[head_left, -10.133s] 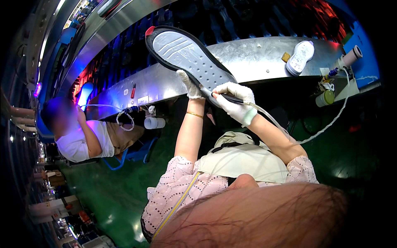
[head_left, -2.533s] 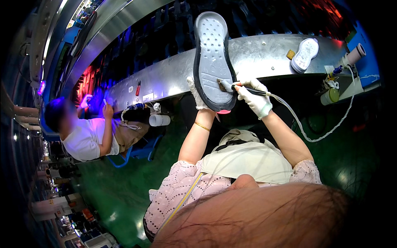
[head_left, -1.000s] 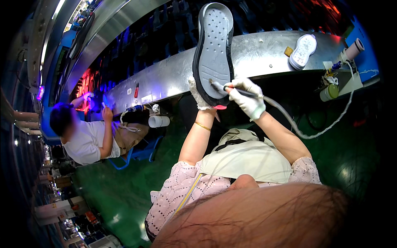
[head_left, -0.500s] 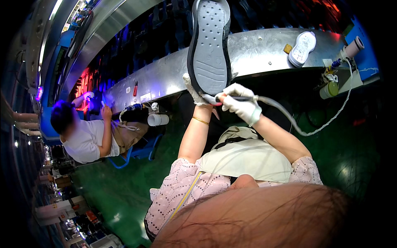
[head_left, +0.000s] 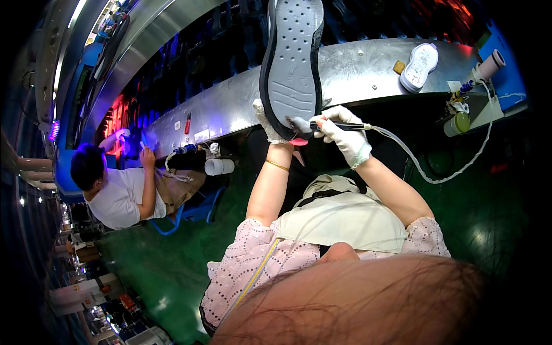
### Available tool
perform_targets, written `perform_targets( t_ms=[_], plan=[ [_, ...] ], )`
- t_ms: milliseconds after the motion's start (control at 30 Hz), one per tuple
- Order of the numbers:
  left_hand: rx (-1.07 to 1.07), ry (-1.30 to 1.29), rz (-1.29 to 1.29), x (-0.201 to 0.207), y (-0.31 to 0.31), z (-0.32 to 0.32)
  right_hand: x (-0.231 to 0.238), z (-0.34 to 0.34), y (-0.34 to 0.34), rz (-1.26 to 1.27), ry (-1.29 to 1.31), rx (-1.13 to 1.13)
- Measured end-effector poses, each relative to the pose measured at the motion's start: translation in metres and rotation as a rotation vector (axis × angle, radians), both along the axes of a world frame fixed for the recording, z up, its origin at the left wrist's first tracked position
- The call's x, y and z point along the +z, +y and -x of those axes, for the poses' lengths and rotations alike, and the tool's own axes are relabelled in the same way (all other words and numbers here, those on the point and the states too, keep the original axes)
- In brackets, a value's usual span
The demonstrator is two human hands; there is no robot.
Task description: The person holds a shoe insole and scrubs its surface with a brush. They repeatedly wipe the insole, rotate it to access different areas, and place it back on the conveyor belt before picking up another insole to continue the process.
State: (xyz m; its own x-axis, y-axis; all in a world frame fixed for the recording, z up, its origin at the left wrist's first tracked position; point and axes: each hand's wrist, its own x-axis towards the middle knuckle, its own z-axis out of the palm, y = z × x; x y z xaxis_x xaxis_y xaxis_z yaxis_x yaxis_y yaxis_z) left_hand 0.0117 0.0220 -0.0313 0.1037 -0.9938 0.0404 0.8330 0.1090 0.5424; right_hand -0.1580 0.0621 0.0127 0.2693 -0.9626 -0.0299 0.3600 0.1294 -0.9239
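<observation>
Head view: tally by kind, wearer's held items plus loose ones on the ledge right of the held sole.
Soles: 2 (grey-and-black sole in left hand, white sole on ledge)
Brush: 1, in right hand
Tan block: 1, beside white sole
Total: 4

This looks like a shoe factory or workshop: a grey sole (head_left: 293, 80) is held up before a long metal counter (head_left: 356, 75), on which a smaller white sole (head_left: 420, 68) lies. A brush (head_left: 344, 125) is joined to a hose (head_left: 440, 181); a co-worker (head_left: 121, 195) sits at the same counter, red light (head_left: 451, 17) glows behind it, and the floor (head_left: 155, 259) is glossy green.
</observation>
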Motion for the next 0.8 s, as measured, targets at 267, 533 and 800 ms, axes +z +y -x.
perform_targets(
  t_ms=[267, 533, 800],
  plan=[
    [-0.096, -0.005, 0.038, 0.005, -0.002, -0.004, 0.000, 0.004, 0.002, -0.199, -0.104, 0.235],
    [-0.233, 0.122, 0.086, 0.000, -0.010, -0.012, -0.007, 0.010, -0.010, 0.008, 0.100, 0.223],
    [-0.431, 0.231, 0.153, 0.007, -0.014, -0.019, 0.005, 0.022, -0.014, -0.082, -0.112, 0.300]
  ],
)
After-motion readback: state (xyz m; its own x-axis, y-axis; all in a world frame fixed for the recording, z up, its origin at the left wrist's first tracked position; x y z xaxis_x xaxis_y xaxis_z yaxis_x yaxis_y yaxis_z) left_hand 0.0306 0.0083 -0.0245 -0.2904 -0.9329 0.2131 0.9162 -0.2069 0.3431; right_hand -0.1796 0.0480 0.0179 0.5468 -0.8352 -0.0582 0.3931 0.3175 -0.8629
